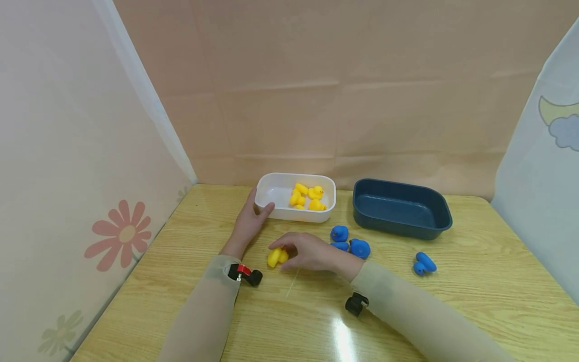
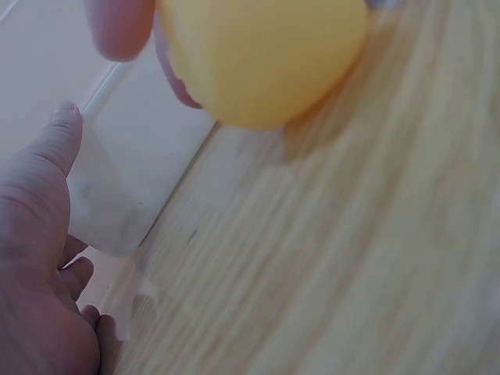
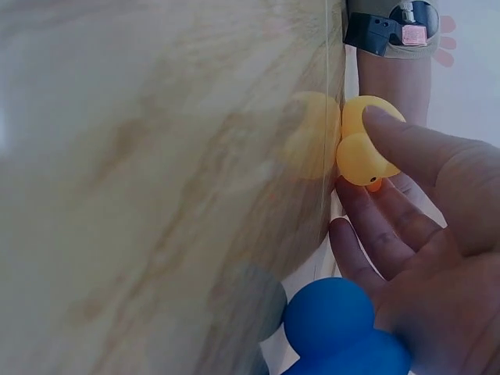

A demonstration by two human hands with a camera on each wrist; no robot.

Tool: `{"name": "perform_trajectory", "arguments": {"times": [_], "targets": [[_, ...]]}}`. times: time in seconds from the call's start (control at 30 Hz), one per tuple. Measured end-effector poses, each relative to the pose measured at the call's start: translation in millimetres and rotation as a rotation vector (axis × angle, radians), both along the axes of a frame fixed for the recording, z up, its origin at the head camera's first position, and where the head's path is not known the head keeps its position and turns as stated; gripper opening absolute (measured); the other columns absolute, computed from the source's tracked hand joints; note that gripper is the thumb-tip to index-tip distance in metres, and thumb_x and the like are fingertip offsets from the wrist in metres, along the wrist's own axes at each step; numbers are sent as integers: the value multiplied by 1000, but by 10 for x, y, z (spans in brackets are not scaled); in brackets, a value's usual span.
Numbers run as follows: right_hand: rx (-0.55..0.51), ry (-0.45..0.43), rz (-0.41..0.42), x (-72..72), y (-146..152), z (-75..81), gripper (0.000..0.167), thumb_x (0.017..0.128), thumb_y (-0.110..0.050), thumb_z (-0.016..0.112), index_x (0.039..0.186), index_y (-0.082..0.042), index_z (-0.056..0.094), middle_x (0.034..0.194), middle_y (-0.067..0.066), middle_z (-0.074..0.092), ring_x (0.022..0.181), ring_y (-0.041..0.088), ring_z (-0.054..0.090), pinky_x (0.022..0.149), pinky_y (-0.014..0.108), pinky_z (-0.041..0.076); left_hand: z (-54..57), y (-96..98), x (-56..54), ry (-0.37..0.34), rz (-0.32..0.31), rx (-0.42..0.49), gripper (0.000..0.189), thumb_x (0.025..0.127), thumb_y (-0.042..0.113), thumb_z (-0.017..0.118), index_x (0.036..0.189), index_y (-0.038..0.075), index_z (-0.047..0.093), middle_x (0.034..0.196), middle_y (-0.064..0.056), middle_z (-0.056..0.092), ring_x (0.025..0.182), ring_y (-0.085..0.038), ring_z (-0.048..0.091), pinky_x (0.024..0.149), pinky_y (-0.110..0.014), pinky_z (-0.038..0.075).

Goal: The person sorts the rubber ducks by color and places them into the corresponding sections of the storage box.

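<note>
Left hand (image 1: 249,221) grips the white tub (image 1: 300,215) at its left end; right hand (image 1: 309,251) pinches a yellow duck (image 1: 276,257) on the worktop (image 1: 276,317), directly in front of that tub.

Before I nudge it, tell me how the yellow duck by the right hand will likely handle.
The yellow duck is probably light, being small beside the right hand. Its smooth-looking surface may let it slip from a loose pinch. Its rounded head and body could make it rock or roll if nudged.
</note>
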State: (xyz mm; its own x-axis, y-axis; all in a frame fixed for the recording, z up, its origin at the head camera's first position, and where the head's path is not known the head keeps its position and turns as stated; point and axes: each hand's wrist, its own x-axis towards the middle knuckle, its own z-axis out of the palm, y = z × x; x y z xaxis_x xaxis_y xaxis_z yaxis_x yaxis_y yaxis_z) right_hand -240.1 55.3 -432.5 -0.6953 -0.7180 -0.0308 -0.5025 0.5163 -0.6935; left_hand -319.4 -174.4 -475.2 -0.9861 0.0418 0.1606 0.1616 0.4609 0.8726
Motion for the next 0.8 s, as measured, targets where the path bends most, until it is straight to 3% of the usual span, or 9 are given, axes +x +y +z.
{"name": "perform_trajectory", "arguments": {"times": [0.53,0.8], "targets": [[23,7,-49,7,13,16,40,99,-12,86,137,-21,77,134,-4,73,120,18,71,108,43,57,9,5,15,-6,4,-2,92,109,54,67,179,22,16,180,-13,30,162,-38,34,130,-62,29],[-35,73,-52,-21,124,187,42,99,-10,85,139,-15,76,138,-1,74,119,24,74,101,41,61,12,5,30,-30,30,-49,97,109,59,65,179,18,12,180,-17,28,162,-39,32,130,-61,30]]}}
